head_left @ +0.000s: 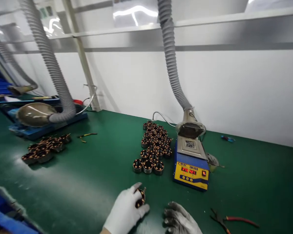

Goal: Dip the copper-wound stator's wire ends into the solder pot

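My left hand, in a white glove, is closed around a motor stator, a dark ring with copper windings, low over the green bench. To its right, my right hand wears a glove with grey-stained fingers; the fingers are slightly curled and apart, with nothing seen in them. Ahead of the hands stand several more stators in a cluster of rows. Right of that cluster sits a blue and yellow solder pot with lit red digits.
Pliers with red handles lie right of my right hand. A fume hose hangs over the solder pot. Leftward are another stator group, small yellow-handled cutters and a blue tray. A blue bin occupies the lower left corner.
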### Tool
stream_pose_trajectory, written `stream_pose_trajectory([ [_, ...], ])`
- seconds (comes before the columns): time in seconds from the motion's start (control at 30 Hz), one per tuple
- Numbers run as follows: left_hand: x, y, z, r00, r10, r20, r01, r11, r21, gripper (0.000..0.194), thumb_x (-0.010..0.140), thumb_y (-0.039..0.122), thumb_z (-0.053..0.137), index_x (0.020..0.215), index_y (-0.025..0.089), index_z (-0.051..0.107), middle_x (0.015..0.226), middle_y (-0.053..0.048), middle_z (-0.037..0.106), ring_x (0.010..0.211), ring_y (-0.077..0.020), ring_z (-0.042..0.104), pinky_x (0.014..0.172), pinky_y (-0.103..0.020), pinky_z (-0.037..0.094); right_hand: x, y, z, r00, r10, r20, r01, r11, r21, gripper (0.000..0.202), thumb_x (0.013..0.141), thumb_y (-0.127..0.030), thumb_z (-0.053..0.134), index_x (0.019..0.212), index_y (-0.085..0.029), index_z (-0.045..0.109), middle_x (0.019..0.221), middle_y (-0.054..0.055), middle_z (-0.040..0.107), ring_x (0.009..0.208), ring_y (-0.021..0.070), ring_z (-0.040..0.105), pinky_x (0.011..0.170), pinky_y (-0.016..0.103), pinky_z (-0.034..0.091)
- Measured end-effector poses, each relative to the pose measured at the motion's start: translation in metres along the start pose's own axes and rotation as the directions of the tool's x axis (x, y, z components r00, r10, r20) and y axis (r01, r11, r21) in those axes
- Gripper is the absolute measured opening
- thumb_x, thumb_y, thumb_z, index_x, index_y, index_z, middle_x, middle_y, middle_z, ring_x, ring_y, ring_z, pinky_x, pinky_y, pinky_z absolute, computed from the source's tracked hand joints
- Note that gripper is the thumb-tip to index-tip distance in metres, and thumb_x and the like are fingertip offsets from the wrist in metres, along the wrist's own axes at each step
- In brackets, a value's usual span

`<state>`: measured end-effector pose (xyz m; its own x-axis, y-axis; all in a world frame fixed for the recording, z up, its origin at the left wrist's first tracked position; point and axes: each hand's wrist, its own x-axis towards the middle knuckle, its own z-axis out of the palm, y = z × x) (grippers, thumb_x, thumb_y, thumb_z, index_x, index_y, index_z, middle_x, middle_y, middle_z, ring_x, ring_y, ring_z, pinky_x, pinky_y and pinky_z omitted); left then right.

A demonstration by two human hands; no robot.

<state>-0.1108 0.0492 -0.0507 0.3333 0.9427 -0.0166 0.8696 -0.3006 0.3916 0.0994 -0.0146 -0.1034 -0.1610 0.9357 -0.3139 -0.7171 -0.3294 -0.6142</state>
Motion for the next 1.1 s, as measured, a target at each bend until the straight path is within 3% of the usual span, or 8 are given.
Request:
stream_pose_trajectory([
  [0.27, -0.014, 0.071, 0.046, 0.958, 0.287, 0.015, -0.256, 0.878, -0.405, 0.019, 0.068, 0.017, 0.069, 0.086, 0.024, 0.066, 0.111, -0.006, 0.058, 0.094, -0.0258, 0.053, 0.083, -0.038, 0.041, -0.012, -0.013, 0.008, 0.924, -0.336, -0.181, 0.181, 0.802, -0.569, 0.021, 0.058, -0.032, 0.076, 0.068, -0.017, 0.065, 0.069, 0.004, 0.067, 0.067, 0.0180, 0.060, 0.064, 0.029, 0.048],
  [0.43, -0.018, 0.091, 0.053, 0.916, 0.248, 0.317, 0.197, 0.410, -0.891, 0.021, 0.067, 0.035, 0.065, 0.062, 0.016, 0.058, 0.064, 0.000, 0.053, 0.061, -0.0151, 0.048, 0.057, -0.026, 0.037, -0.040, -0.054, 0.004, 0.776, -0.630, -0.025, 0.379, 0.498, -0.780, 0.011, 0.061, -0.021, 0.071, 0.055, -0.019, 0.063, 0.060, 0.001, 0.062, 0.058, 0.0154, 0.056, 0.055, 0.026, 0.044],
  [0.53, -0.021, 0.088, 0.056, 0.842, 0.287, 0.457, 0.408, 0.214, -0.887, 0.040, 0.064, 0.053, 0.066, 0.062, 0.014, 0.056, 0.055, 0.001, 0.049, 0.049, -0.0116, 0.041, 0.049, -0.024, 0.032, -0.056, -0.087, 0.001, 0.567, -0.792, -0.224, 0.495, 0.546, -0.676, 0.011, 0.064, -0.027, 0.074, 0.067, -0.020, 0.066, 0.070, 0.001, 0.064, 0.053, 0.0131, 0.055, 0.048, 0.025, 0.043],
  [0.57, -0.019, 0.086, 0.054, 0.859, 0.264, 0.438, 0.389, 0.218, -0.895, 0.039, 0.063, 0.051, 0.068, 0.061, 0.015, 0.055, 0.058, -0.001, 0.053, 0.051, -0.0124, 0.044, 0.051, -0.025, 0.034, -0.058, -0.093, 0.001, 0.571, -0.777, -0.265, 0.512, 0.589, -0.624, 0.015, 0.062, -0.029, 0.077, 0.066, -0.020, 0.066, 0.069, 0.002, 0.064, 0.052, 0.0134, 0.055, 0.048, 0.025, 0.044],
  [0.73, 0.023, 0.092, 0.027, 0.892, 0.388, 0.230, -0.006, 0.519, -0.855, 0.015, 0.060, 0.028, 0.072, 0.058, 0.018, 0.060, 0.128, -0.008, 0.051, 0.115, -0.0270, 0.046, 0.095, -0.032, 0.035, -0.043, -0.061, 0.007, 0.985, -0.164, -0.057, 0.154, 0.976, -0.151, 0.049, 0.058, -0.036, 0.081, 0.102, -0.020, 0.065, 0.097, 0.010, 0.067, 0.087, 0.0221, 0.062, 0.078, 0.036, 0.047],
  [0.83, 0.047, 0.100, 0.024, 0.881, 0.416, 0.226, -0.120, 0.657, -0.745, 0.015, 0.062, 0.025, 0.069, 0.075, 0.019, 0.065, 0.132, -0.009, 0.047, 0.120, -0.0281, 0.041, 0.100, -0.036, 0.031, -0.025, -0.030, 0.008, 0.998, -0.063, 0.000, 0.062, 0.986, 0.155, 0.034, 0.063, -0.038, 0.078, 0.091, -0.022, 0.067, 0.094, 0.004, 0.068, 0.087, 0.0200, 0.061, 0.084, 0.038, 0.045],
  [1.0, 0.049, 0.094, 0.040, 0.842, 0.520, 0.141, -0.298, 0.667, -0.683, 0.095, 0.037, 0.013, 0.083, 0.125, 0.016, 0.048, 0.126, -0.013, 0.050, 0.113, -0.0292, 0.047, 0.098, -0.035, 0.034, -0.012, -0.017, -0.004, 0.998, 0.056, -0.037, -0.040, 0.943, 0.331, 0.028, 0.073, -0.041, 0.068, 0.093, -0.021, 0.067, 0.090, 0.005, 0.069, 0.088, 0.0204, 0.061, 0.082, 0.037, 0.045],
  [1.1, 0.044, 0.092, 0.038, 0.848, 0.500, 0.174, -0.198, 0.605, -0.771, 0.057, 0.054, 0.022, 0.081, 0.108, 0.020, 0.063, 0.112, -0.008, 0.061, 0.108, -0.0270, 0.051, 0.096, -0.033, 0.035, -0.013, -0.018, -0.005, 1.000, 0.010, -0.015, -0.004, 0.940, 0.340, 0.027, 0.071, -0.034, 0.071, 0.093, -0.020, 0.066, 0.096, 0.004, 0.068, 0.089, 0.0190, 0.060, 0.081, 0.034, 0.045],
])
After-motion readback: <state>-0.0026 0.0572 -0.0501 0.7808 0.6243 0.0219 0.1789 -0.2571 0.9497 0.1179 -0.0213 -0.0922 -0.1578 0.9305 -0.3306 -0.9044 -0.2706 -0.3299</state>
